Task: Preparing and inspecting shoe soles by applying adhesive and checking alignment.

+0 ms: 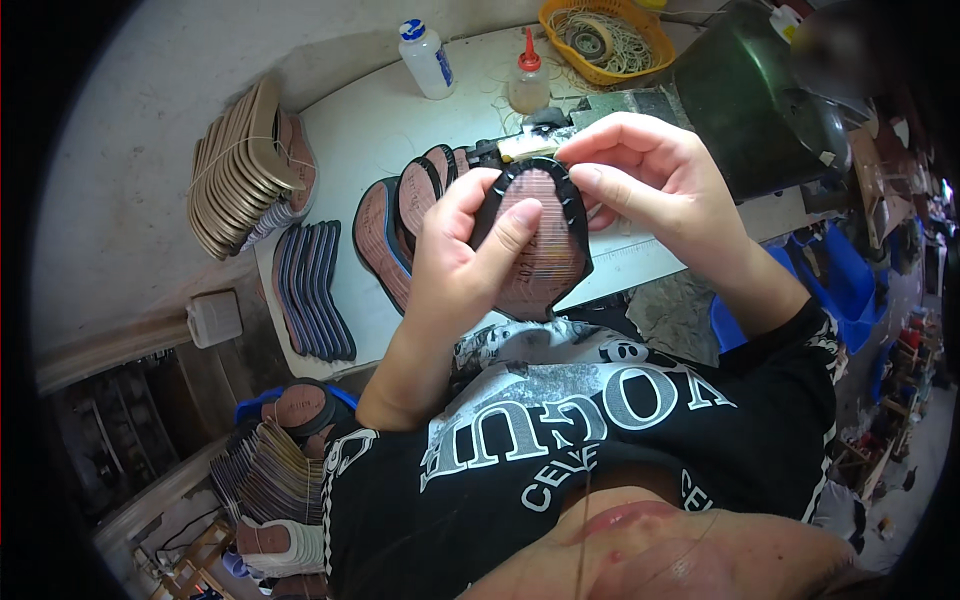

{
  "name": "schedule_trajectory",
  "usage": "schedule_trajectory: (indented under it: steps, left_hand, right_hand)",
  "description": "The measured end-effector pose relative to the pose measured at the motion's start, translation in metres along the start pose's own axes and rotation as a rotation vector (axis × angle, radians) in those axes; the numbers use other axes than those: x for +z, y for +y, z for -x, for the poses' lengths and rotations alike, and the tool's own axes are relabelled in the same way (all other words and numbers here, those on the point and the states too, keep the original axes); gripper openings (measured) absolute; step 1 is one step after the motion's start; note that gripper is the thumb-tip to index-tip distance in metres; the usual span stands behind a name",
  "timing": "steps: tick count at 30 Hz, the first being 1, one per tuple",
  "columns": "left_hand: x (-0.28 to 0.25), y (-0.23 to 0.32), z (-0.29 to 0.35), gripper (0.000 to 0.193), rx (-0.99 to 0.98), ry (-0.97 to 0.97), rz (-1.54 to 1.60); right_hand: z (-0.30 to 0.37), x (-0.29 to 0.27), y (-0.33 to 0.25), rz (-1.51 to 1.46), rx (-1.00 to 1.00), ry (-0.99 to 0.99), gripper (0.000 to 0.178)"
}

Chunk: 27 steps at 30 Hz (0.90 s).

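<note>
Sole piece (555, 245): striped face toward camera; held up by the near edge of the worktable (345, 120);
Left hand (450, 255): gripping it; thumb flat on striped face, other fingers round left edge;
Right hand (665, 190): thumb and forefinger narrow at black rim (578, 212); cannot tell if pinching;
Rim handling: small even folds probably best; left thumb firm against twisting

Reference: white work table (335, 130). A pale, smudged wall (130, 170) runs along its left side; below and left of the table lies a dark recess (115, 425), with a wooden frame (200, 556) nearby. Cluttered floor (922, 465) extends right of the table; light reads brighter on the tabletop than in the recess.
</note>
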<state>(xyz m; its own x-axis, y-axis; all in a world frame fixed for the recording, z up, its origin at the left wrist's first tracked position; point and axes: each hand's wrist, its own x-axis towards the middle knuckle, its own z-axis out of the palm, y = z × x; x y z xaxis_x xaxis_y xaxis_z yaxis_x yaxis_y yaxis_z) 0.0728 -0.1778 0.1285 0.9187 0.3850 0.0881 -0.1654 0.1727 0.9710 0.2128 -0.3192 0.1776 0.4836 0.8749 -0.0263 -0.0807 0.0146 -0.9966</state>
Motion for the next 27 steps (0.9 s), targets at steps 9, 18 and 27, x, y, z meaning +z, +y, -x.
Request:
schedule_trajectory:
  steps: [9, 18, 27]
  left_hand:
    - [0.007, 0.008, 0.01, 0.028, 0.255, 0.148, -0.527]
    - [0.006, 0.003, 0.03, 0.034, 0.27, 0.228, -0.836]
    - [-0.001, 0.007, 0.037, 0.032, 0.102, 0.239, -0.829]
  right_hand:
    - [-0.01, 0.0, -0.018, 0.85, -0.287, -0.097, 0.017]
    - [-0.022, 0.034, -0.029, 1.281, -0.116, -0.281, 0.018]
    - [-0.025, 0.019, 0.007, 0.971, -0.123, -0.169, 0.017]
